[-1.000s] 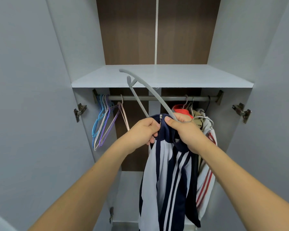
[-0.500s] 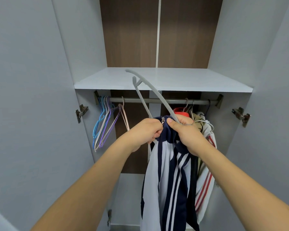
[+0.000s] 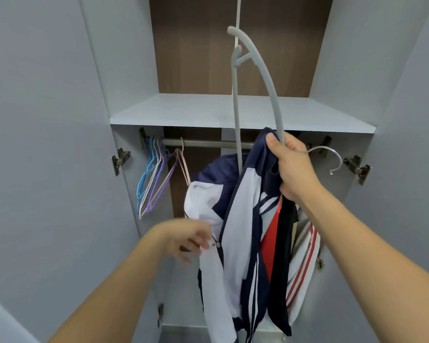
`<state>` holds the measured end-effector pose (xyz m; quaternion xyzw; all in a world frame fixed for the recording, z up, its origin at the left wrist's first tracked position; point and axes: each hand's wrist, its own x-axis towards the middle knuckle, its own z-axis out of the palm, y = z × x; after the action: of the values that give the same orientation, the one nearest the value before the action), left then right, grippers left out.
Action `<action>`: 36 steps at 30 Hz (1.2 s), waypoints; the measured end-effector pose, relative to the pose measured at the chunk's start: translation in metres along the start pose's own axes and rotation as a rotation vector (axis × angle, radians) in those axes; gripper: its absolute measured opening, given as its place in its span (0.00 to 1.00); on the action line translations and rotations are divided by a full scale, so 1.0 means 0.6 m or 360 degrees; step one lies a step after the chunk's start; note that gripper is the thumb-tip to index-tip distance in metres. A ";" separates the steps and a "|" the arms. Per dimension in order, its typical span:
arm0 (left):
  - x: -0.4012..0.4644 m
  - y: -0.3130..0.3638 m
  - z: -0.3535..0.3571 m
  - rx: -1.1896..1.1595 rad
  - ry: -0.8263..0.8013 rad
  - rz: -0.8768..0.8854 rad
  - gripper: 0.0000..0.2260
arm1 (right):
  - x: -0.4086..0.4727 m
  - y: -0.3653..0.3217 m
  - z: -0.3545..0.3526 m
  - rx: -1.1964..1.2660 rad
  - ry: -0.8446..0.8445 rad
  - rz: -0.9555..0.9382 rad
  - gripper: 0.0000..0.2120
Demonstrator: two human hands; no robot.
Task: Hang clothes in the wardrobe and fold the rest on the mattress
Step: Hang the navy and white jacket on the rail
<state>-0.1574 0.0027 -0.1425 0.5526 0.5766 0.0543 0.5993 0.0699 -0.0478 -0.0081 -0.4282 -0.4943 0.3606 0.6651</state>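
A: While the right hand is gripping the grey hanger together with the navy collar of the striped jacket, what is the left hand doing?

B: It is hanging lower now, away from the collar it was pinching a moment ago, fingers loosely spread near the jacket's white front by the zip. It is blurred, so I cannot tell whether the fingertips are touching the cloth; it seems to be holding nothing.

A: And the hanger?

B: It is standing nearly upright now, one arm pointing up past the shelf, where earlier it was slanting to the left. Its metal hook is sticking out to the right of the fist, free of the rail.

A: So the jacket is not hung?

B: Not yet. It is dangling from the right hand in front of the open wardrobe, below the rail. Behind it, a red and white garment is hanging at the right.

A: Further out?

B: Empty coloured hangers are hanging at the rail's left end.
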 end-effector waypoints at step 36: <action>-0.037 0.174 -0.145 -0.0997 0.0202 0.0775 0.12 | -0.043 0.023 -0.087 -0.0877 -0.0729 0.0441 0.34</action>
<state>-0.1705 0.0792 -0.0289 0.4593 0.4202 0.4018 0.6716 0.1129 -0.0769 -0.0372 -0.5620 -0.6460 0.3869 0.3422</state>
